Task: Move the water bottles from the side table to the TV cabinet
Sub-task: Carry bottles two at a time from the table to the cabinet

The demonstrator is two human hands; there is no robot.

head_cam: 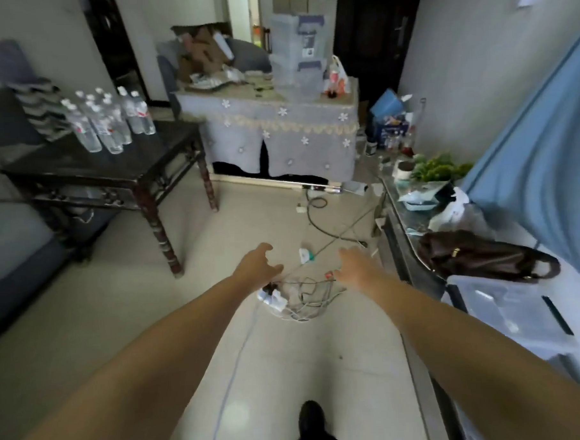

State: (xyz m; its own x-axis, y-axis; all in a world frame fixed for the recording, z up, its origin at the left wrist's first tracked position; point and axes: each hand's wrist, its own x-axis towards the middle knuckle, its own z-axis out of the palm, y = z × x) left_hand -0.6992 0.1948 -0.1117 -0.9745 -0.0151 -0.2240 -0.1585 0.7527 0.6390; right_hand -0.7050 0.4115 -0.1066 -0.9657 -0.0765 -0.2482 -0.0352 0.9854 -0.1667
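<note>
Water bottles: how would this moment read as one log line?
water bottles: upright, clustered on side table | left hand: open, empty | right hand: open, empty | both over floor

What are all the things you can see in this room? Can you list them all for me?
water bottles: about ten, clear, standing together on the side table
side table: one, dark wood, left
covered table: one, grey cloth with flowers, middle back
storage boxes: stacked, clear, on the covered table
cables: a tangle, white and grey, on the floor
brown bag: one, on the cabinet at right
green plant: one, on the cabinet at right
curtain: blue, far right
left hand: open, empty, above the floor
right hand: open, empty, above the floor
</note>
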